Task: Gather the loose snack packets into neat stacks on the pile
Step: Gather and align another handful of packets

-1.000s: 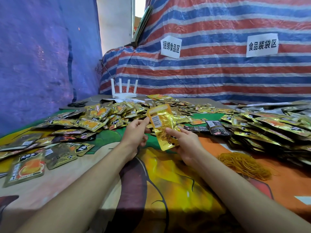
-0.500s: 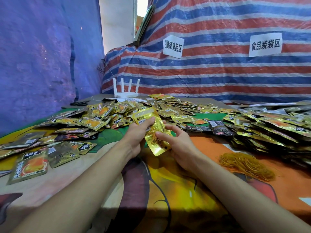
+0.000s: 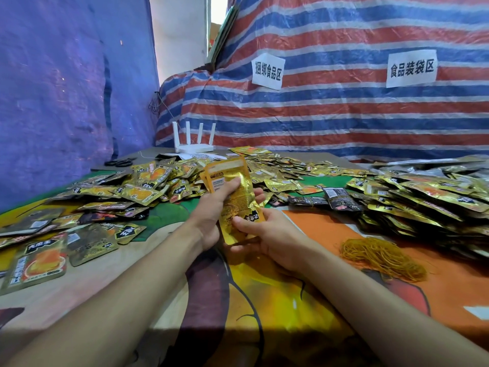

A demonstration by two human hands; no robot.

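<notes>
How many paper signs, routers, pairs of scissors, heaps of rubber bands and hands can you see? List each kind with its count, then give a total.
Paper signs: 2
Router: 1
Scissors: 1
Rubber band heap: 1
Hands, left hand and right hand, both gripping snack packets: 2
Total: 7

Blue tarp (image 3: pixel 66 88) closes off 9 to 11 o'clock. Red-white-blue striped tarp (image 3: pixel 344 123) hangs from 12 to 3 o'clock and carries two white paper signs in Chinese characters, a left sign (image 3: pixel 267 71) and a right sign (image 3: pixel 411 68). At 12 o'clock a pale wall (image 3: pixel 180 49) stands beside a narrow daylight gap (image 3: pixel 218 9). The bench (image 3: pixel 264 300) has a bright cartoon-print cloth. A white four-antenna router (image 3: pixel 194 144) stands at its far edge.
</notes>
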